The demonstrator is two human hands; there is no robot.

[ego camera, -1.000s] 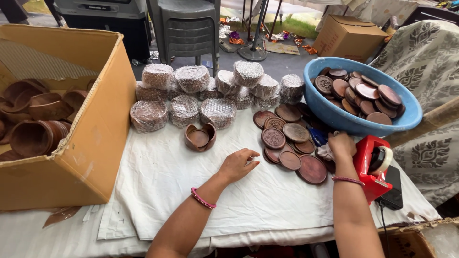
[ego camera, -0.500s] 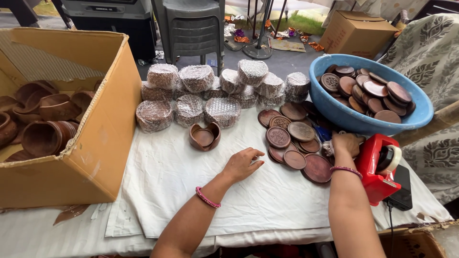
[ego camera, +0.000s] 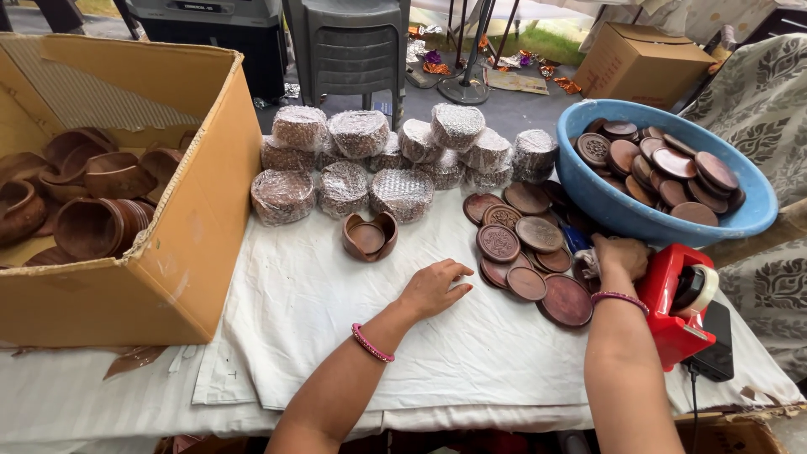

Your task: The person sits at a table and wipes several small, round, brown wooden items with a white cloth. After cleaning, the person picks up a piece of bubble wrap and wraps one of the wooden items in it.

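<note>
Since the earlier picture the left hand [ego camera: 433, 287] has barely shifted on the white cloth [ego camera: 319, 336], and the right hand [ego camera: 620, 256] stays at the right edge of the pile of round dark wooden discs [ego camera: 525, 244].

The left hand lies palm down on the cloth near the middle of the worktop, fingers loosely spread and slightly curled, grasping nothing — its fingertips end just beside the nearest discs. Its forearm runs in from the near edge, a pink bead bracelet [ego camera: 371, 343] at the wrist.

The right hand is curled, knuckles up, over something pale and crumpled at the pile's right side; what it grips cannot be told. Its forearm comes straight up from the near edge, with a second pink bracelet [ego camera: 619, 296] at the wrist, just beside a red tape dispenser [ego camera: 677, 303].

Behind the discs stands a blue plastic basin [ego camera: 639, 220] full of more discs. A small brown wooden holder [ego camera: 370, 235] sits on the cloth before the bubble-wrapped round bundles [ego camera: 361, 164]. At the left edge, an open cardboard box [ego camera: 202, 219] holds brown wooden bowls.
</note>
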